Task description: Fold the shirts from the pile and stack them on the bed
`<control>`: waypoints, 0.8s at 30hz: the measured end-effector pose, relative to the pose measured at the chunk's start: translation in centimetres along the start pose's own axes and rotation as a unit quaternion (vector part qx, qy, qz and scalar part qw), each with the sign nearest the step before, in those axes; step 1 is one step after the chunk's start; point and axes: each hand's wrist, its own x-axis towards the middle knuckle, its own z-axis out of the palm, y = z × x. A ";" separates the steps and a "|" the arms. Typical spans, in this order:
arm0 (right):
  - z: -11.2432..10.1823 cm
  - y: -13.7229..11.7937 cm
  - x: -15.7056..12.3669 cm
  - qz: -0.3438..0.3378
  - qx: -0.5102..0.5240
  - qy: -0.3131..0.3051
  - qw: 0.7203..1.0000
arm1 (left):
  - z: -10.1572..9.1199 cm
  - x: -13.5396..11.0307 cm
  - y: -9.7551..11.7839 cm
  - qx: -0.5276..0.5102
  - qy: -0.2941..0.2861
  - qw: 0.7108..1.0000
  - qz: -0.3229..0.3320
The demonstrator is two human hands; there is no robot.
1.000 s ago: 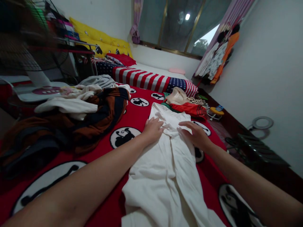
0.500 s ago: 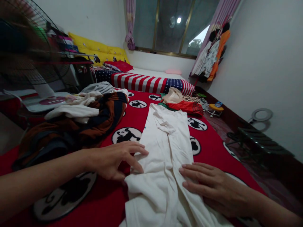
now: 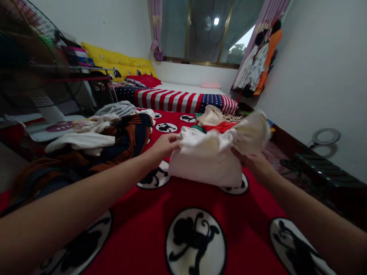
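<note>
A white garment (image 3: 205, 164) lies folded over on the red bedspread (image 3: 143, 229) with black-and-white round prints. My left hand (image 3: 164, 145) is closed on its left top edge. On the other side, my right hand (image 3: 252, 160) grips the right end, which is lifted and blurred. Both arms reach forward across the bed.
A heap of brown, navy, white and grey clothes (image 3: 100, 137) lies to the left. Folded red and cream items (image 3: 220, 120) sit behind the garment. A striped and starred cover (image 3: 183, 100), a fan (image 3: 28, 76) at left, and a dark rack (image 3: 318, 172) at right.
The white garment lay flat and long under my open palms; now its near half is folded away from me and both hands grip it further up the bed.
</note>
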 end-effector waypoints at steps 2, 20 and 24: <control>0.2 1.1 2.6 0.073 0.031 0.017 0.997 | -0.1 2.6 -0.9 -0.065 0.045 0.990 -0.121; -0.7 -3.9 0.1 -0.035 0.083 0.034 0.995 | 0.3 0.6 2.8 -0.075 -0.010 0.995 0.068; -2.9 -3.0 -8.4 -0.084 -0.043 -0.044 0.995 | -2.0 -7.6 5.2 0.152 -0.213 0.957 0.123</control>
